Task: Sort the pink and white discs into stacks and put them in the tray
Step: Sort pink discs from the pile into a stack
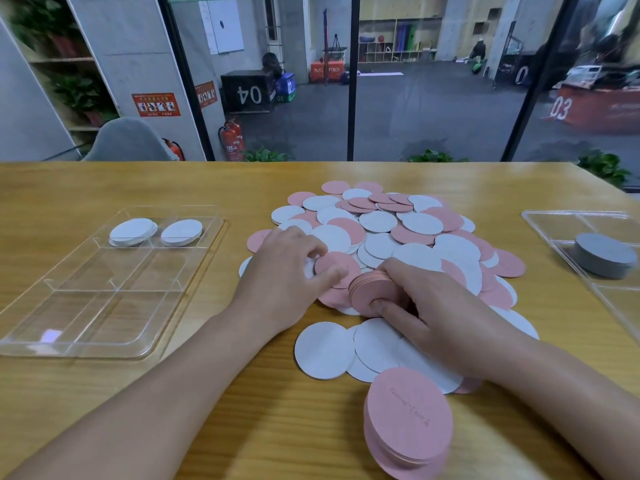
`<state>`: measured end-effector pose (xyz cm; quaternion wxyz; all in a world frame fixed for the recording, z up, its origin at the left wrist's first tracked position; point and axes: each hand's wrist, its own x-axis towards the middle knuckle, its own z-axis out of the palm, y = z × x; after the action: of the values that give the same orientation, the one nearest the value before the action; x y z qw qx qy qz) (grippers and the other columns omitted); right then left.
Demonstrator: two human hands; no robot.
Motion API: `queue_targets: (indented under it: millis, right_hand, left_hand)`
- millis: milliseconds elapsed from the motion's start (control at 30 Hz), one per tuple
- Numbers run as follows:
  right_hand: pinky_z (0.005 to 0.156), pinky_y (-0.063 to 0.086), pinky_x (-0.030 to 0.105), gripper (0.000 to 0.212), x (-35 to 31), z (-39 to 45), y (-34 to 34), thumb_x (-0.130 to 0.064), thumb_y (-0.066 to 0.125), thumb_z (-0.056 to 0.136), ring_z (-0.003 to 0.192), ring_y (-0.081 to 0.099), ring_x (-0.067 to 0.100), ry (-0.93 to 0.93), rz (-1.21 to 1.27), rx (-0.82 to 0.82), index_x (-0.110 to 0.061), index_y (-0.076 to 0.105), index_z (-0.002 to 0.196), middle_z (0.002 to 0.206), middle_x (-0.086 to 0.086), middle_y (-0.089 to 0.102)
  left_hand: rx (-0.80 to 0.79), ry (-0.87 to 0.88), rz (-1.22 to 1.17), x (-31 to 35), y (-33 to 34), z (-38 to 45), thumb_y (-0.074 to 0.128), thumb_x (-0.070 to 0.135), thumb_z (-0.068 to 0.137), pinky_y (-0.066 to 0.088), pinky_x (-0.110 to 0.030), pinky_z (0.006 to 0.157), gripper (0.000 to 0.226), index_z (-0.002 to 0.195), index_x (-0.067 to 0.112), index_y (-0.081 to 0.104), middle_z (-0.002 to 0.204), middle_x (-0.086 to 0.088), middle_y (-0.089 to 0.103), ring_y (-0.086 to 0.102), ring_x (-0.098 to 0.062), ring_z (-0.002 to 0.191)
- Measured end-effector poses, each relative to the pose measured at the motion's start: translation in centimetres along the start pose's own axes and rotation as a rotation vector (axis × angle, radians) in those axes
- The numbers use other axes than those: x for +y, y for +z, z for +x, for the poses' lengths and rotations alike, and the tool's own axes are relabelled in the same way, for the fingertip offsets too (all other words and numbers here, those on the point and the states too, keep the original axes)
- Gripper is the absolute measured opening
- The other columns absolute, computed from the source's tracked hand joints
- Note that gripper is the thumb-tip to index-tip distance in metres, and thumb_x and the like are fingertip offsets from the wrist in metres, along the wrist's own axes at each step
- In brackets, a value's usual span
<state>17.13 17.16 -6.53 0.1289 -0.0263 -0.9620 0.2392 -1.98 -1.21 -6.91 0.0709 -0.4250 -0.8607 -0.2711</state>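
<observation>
A mixed pile of pink and white discs (408, 233) covers the middle of the wooden table. My right hand (440, 306) grips a small stack of pink discs (372, 291) held on edge over the pile. My left hand (291, 268) pinches a single pink disc (334, 266) right beside that stack. A finished pink stack (408, 424) lies near the front edge. The clear divided tray (86, 296) on the left holds two white stacks (133, 231) (181, 232) in its far compartments.
A second clear tray (561, 223) at the right edge holds a stack of grey discs (604, 254). Several loose white discs (325, 349) lie under my right wrist. Behind the table's far edge is a glass wall.
</observation>
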Motion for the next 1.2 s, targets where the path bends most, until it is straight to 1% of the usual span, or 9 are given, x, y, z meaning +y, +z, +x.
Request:
queue_targets:
  millis: [100, 267, 400, 567, 700, 867, 1000, 1100, 1200]
  right_hand:
    - [0.074, 0.051, 0.041, 0.009, 0.0, 0.0, 0.0, -0.036, 0.059, 0.106, 0.088, 0.058, 0.012, -0.006, -0.002, -0.015, -0.033, 0.053, 0.111, 0.092, -0.016, 0.063]
    - [0.074, 0.051, 0.044, 0.014, 0.0, 0.0, 0.1, -0.035, 0.058, 0.105, 0.084, 0.055, 0.014, 0.017, 0.005, -0.012, -0.028, 0.049, 0.098, 0.084, -0.012, 0.059]
    - [0.073, 0.051, 0.046, 0.015, -0.1, 0.0, -0.1, -0.033, 0.06, 0.105, 0.082, 0.056, 0.015, 0.021, 0.022, -0.01, -0.025, 0.049, 0.099, 0.084, -0.011, 0.059]
    - [0.071, 0.05, 0.046, 0.019, -0.1, 0.0, -0.2, -0.035, 0.06, 0.105, 0.08, 0.054, 0.016, 0.045, 0.04, -0.009, -0.024, 0.046, 0.098, 0.082, -0.008, 0.059]
    - [0.069, 0.048, 0.042, 0.021, 0.0, 0.0, -0.2, -0.036, 0.06, 0.106, 0.079, 0.053, 0.016, 0.056, 0.041, -0.003, -0.024, 0.046, 0.097, 0.082, -0.008, 0.059]
    - [0.071, 0.048, 0.034, 0.015, 0.3, 0.0, -0.2, -0.037, 0.061, 0.105, 0.086, 0.056, 0.01, 0.077, 0.046, 0.015, -0.028, 0.05, 0.111, 0.091, -0.015, 0.061]
    - [0.077, 0.051, 0.033, 0.03, 0.3, -0.2, 0.0, -0.033, 0.062, 0.105, 0.097, 0.059, 0.008, 0.029, 0.028, -0.004, -0.04, 0.047, 0.13, 0.106, -0.02, 0.063]
    - [0.074, 0.05, 0.04, 0.011, 0.3, -0.1, 0.3, -0.031, 0.059, 0.105, 0.09, 0.057, 0.011, -0.001, -0.008, -0.021, -0.034, 0.052, 0.112, 0.095, -0.017, 0.06]
    - [0.071, 0.048, 0.041, 0.018, 0.5, 0.0, 0.3, -0.031, 0.059, 0.105, 0.084, 0.053, 0.013, -0.012, 0.011, -0.01, -0.031, 0.046, 0.094, 0.086, -0.014, 0.056]
  left_hand:
    - [-0.002, -0.014, 0.078, 0.4, 0.3, -0.2, 0.069, 0.072, 0.09, 0.047, -0.033, 0.092, 0.052, 0.12, 0.03, 0.076, 0.109, 0.012, 0.061, 0.05, -0.014, 0.112]
    - [-0.033, -0.032, 0.082, 1.1, 0.3, -0.4, 0.068, 0.067, 0.091, 0.044, -0.032, 0.092, 0.054, 0.127, 0.028, 0.076, 0.113, 0.009, 0.056, 0.046, -0.016, 0.117]
    - [-0.009, -0.009, -0.053, 1.2, 0.2, -0.8, 0.079, 0.052, 0.091, 0.044, -0.033, 0.091, 0.039, 0.122, 0.033, 0.067, 0.114, 0.013, 0.056, 0.047, -0.015, 0.113]
    - [0.051, -0.044, -0.408, 0.6, -0.5, -1.3, 0.076, 0.027, 0.101, 0.048, -0.025, 0.072, 0.012, 0.101, 0.032, 0.065, 0.091, 0.012, 0.064, 0.058, -0.013, 0.082]
    - [0.013, 0.029, -0.511, -0.1, -1.6, -1.3, 0.073, 0.017, 0.105, 0.049, -0.023, 0.075, 0.008, 0.099, 0.022, 0.07, 0.092, 0.006, 0.07, 0.063, -0.014, 0.085]
    - [-0.131, 0.141, -0.588, 0.0, -1.8, -1.6, 0.07, 0.01, 0.106, 0.054, -0.047, 0.08, 0.005, 0.105, 0.015, 0.071, 0.09, 0.002, 0.07, 0.064, -0.025, 0.086]
    - [-0.218, 0.174, -0.654, 0.9, -1.4, -2.1, 0.063, 0.004, 0.109, 0.055, -0.033, 0.073, 0.018, 0.111, 0.015, 0.077, 0.085, -0.003, 0.071, 0.064, -0.021, 0.078]
    - [-0.215, 0.177, -0.627, 1.3, -1.3, -2.4, 0.057, -0.002, 0.11, 0.055, -0.023, 0.079, 0.034, 0.116, 0.021, 0.082, 0.094, 0.001, 0.076, 0.069, -0.014, 0.085]
    - [-0.064, 0.128, -0.43, 0.6, -1.1, -2.0, 0.068, 0.017, 0.108, 0.048, -0.017, 0.081, 0.023, 0.118, 0.032, 0.082, 0.103, 0.014, 0.073, 0.066, -0.01, 0.098]
